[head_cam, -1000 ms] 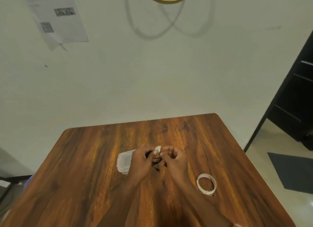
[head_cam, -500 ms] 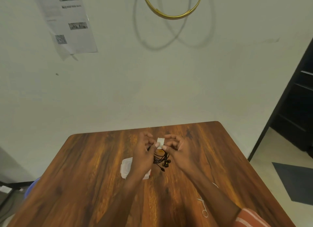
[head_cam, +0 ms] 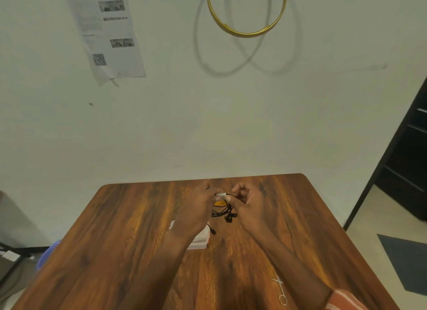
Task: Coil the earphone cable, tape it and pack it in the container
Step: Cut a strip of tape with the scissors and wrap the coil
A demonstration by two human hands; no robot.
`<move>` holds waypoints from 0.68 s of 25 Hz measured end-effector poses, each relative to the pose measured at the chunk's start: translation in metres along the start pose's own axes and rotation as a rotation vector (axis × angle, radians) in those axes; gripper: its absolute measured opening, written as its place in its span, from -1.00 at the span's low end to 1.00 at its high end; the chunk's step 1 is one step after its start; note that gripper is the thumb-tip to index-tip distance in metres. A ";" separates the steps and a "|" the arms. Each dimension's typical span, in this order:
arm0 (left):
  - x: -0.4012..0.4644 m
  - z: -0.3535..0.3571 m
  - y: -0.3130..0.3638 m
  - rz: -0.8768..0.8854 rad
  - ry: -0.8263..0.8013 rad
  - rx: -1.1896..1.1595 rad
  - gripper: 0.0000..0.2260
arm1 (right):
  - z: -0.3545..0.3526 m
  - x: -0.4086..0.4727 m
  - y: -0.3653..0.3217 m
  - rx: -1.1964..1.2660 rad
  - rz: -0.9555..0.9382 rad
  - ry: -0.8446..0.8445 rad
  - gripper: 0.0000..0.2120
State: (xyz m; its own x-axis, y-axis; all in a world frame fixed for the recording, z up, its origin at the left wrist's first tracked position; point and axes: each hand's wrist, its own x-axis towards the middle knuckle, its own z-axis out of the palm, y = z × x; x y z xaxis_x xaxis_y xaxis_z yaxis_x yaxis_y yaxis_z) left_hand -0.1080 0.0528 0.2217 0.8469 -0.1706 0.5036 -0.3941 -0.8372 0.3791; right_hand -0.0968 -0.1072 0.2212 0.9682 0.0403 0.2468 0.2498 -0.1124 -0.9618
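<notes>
The black earphone cable [head_cam: 222, 212] hangs as a coiled bundle above the middle of the wooden table [head_cam: 129, 240], with its earbuds dangling at the bottom. My left hand [head_cam: 198, 208] and my right hand [head_cam: 248, 205] meet above the bundle, both pinching a small white piece of tape [head_cam: 220, 195] at the top of the coil. The clear plastic container [head_cam: 200, 241] lies on the table under my left wrist, mostly hidden by the arm.
Small scissors [head_cam: 280, 291] lie on the table near my right forearm. A gold ring [head_cam: 247, 20] and a printed sheet [head_cam: 108, 37] hang on the wall behind. A dark shelf unit [head_cam: 411, 166] stands at the right.
The camera has tilted up, so the table sits lower in view. My hands have lifted the coil away from the container. The tape piece now lies flat between my fingertips. The tape roll has left view.
</notes>
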 end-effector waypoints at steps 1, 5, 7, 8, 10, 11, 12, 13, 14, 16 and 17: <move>0.003 -0.002 0.002 -0.004 -0.025 0.013 -0.89 | 0.000 -0.001 -0.002 -0.018 -0.023 -0.003 -0.88; 0.008 -0.014 0.005 -0.070 -0.124 -0.013 -0.84 | -0.003 0.001 -0.008 -0.209 -0.140 -0.094 -0.84; 0.009 -0.020 0.003 -0.107 -0.164 0.002 -0.84 | -0.004 0.007 -0.006 -0.415 -0.220 -0.181 -0.91; 0.009 -0.022 0.003 -0.130 -0.182 -0.009 -0.84 | -0.005 0.010 -0.004 -0.472 -0.237 -0.225 -0.92; 0.007 -0.025 0.003 -0.163 -0.191 -0.053 -0.86 | -0.004 0.012 0.001 -0.503 -0.230 -0.284 -0.90; 0.005 -0.025 0.004 -0.170 -0.174 -0.084 -0.89 | -0.002 0.012 0.003 -0.457 -0.199 -0.296 -0.85; 0.003 -0.025 0.005 -0.179 -0.147 -0.136 -0.94 | 0.000 0.011 0.008 -0.369 -0.149 -0.296 -0.80; 0.002 -0.024 0.004 -0.191 -0.119 -0.197 -0.95 | 0.002 0.011 0.012 -0.268 -0.083 -0.287 -0.77; 0.000 -0.022 0.003 -0.210 -0.104 -0.252 -0.93 | 0.004 0.011 0.016 -0.176 -0.010 -0.286 -0.76; -0.003 -0.019 0.000 -0.238 -0.115 -0.315 -0.92 | 0.006 0.009 0.023 -0.064 0.105 -0.330 -0.76; -0.004 -0.018 -0.002 -0.246 -0.132 -0.324 -0.92 | 0.006 0.009 0.026 -0.055 0.133 -0.357 -0.78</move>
State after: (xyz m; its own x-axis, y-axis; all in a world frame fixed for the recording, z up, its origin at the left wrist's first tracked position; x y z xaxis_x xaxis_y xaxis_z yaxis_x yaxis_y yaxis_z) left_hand -0.1166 0.0645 0.2332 0.9599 -0.0687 0.2719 -0.2484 -0.6582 0.7107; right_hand -0.0816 -0.1040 0.1975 0.9300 0.3637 0.0537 0.1316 -0.1930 -0.9723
